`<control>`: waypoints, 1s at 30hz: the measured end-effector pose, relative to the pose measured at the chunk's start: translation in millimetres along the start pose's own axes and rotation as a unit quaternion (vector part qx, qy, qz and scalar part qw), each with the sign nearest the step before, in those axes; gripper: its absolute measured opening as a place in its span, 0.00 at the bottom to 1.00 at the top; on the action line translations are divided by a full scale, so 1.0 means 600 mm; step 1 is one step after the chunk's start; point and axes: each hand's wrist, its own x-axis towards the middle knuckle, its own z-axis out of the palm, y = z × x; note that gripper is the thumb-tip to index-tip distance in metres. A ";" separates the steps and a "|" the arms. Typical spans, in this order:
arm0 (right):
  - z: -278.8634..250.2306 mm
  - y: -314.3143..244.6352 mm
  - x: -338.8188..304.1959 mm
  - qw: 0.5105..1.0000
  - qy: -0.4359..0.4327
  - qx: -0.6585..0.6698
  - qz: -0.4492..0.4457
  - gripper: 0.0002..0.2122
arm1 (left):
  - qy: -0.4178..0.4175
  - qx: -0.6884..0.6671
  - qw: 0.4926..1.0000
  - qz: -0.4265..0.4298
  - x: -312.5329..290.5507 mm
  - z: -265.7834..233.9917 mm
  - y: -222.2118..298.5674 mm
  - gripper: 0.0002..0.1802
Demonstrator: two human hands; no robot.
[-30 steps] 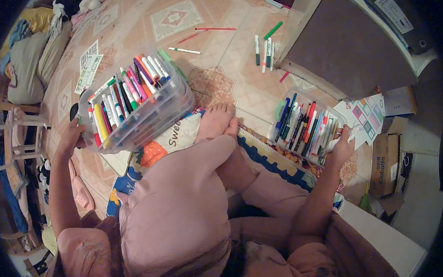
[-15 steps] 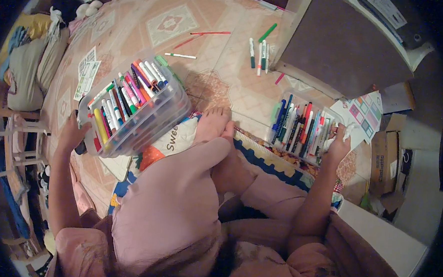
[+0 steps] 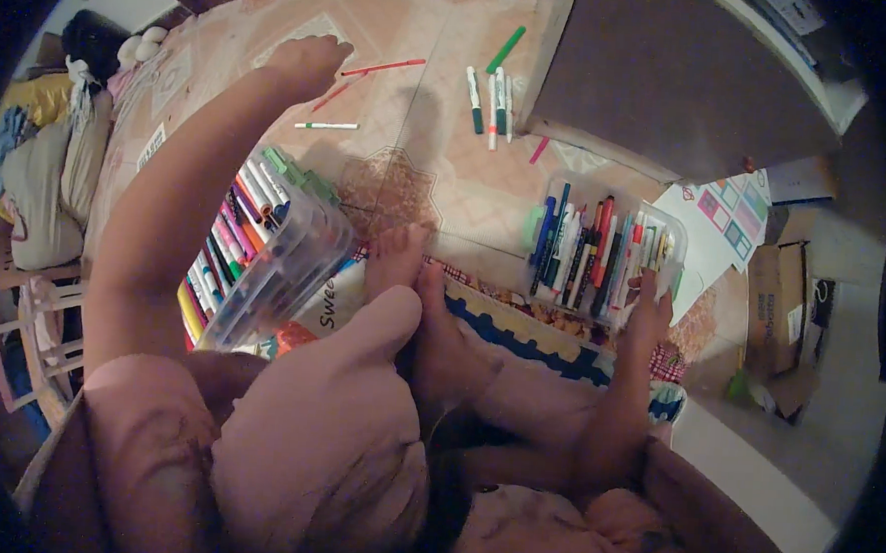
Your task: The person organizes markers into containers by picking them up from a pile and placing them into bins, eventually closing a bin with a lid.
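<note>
My left hand (image 3: 312, 61) reaches far out over the floor, its fingers loosely bent beside a long red pen (image 3: 399, 66); nothing shows in them. Under my left forearm, which hides part of it, stands a large clear plastic box (image 3: 310, 230) full of coloured markers (image 3: 232, 250). At the near right corner of a smaller clear box (image 3: 673, 244), my right hand (image 3: 647, 305) has its fingers stretched up along the rim and apart. Pens and markers (image 3: 590, 244) lie in that box, several dark or white and some red.
Several white-and-green markers (image 3: 492, 104) and a green marker (image 3: 506, 50) lie ahead. A thin white marker (image 3: 327, 125) lies nearer. A brown cabinet panel (image 3: 674, 78) stands at the right, above printed sheets (image 3: 722, 216) and a cardboard box (image 3: 777, 304). My foot (image 3: 399, 264) rests between the boxes.
My left hand has left the large box's side and swung forward to the red pens. My right hand has shifted down and left along the small box; the white thing at its fingers no longer shows.
</note>
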 end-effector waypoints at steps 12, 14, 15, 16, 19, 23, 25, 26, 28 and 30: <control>-0.011 -0.010 0.055 0.989 0.061 0.124 0.051 0.07 | -0.163 -0.006 0.982 -0.093 0.144 0.261 -0.005 0.14; -0.008 -0.023 0.065 0.988 0.055 0.130 0.067 0.07 | -0.162 -0.030 0.982 -0.088 0.143 0.322 -0.036 0.14; -0.012 -0.027 0.070 0.988 0.060 0.121 0.078 0.07 | -0.153 -0.044 0.984 -0.073 0.153 0.357 -0.049 0.14; -0.013 -0.027 0.077 0.988 0.058 0.112 0.090 0.07 | -0.150 -0.060 0.985 -0.066 0.149 0.392 -0.065 0.14; -0.013 -0.017 0.087 0.990 0.075 0.097 0.071 0.07 | -0.181 -0.058 0.971 -0.144 0.157 0.450 -0.037 0.14; -0.013 -0.014 0.117 0.982 0.111 0.088 0.121 0.10 | -0.142 -0.020 0.970 -0.196 0.154 0.340 0.013 0.12; -0.009 -0.015 0.124 0.986 0.105 0.077 0.107 0.09 | 0.013 0.073 0.986 -0.149 0.167 0.332 0.003 0.14; -0.008 -0.013 0.127 0.987 0.100 0.071 0.100 0.09 | 0.048 0.064 0.981 -0.177 0.177 0.336 -0.006 0.15; -0.008 -0.011 0.131 0.991 0.082 0.053 0.086 0.08 | 0.035 0.070 0.975 -0.208 0.186 0.408 -0.064 0.15; -0.020 0.001 0.139 0.991 0.091 0.019 0.092 0.08 | 0.021 0.060 0.978 -0.199 0.199 0.451 -0.054 0.14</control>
